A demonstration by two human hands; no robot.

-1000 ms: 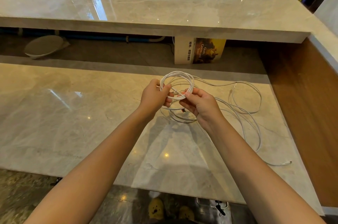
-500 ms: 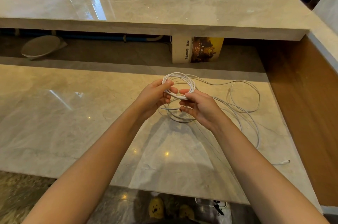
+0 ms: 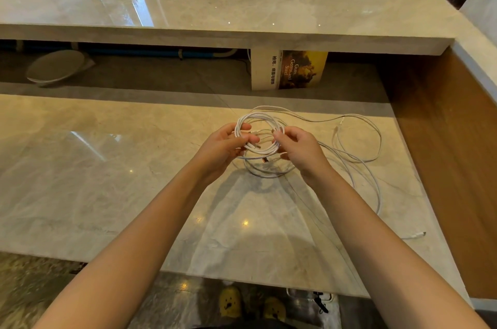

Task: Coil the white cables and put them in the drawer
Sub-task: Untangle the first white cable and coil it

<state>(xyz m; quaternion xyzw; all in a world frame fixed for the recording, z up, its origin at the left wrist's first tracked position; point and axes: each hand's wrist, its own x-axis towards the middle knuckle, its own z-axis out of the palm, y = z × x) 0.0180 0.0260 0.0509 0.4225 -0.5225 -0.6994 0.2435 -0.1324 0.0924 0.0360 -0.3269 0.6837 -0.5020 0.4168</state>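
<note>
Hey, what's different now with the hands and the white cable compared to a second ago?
The right hand has shifted its pinch along the coil, which looks slightly wider. The left hand still grips the coil's left side. The loose cable on the counter and the book stayed put.

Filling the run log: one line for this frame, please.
stage: coiling | left hand: shut on coil | right hand: shut on coil | loose cable: on marble counter | drawer: not seen
</note>
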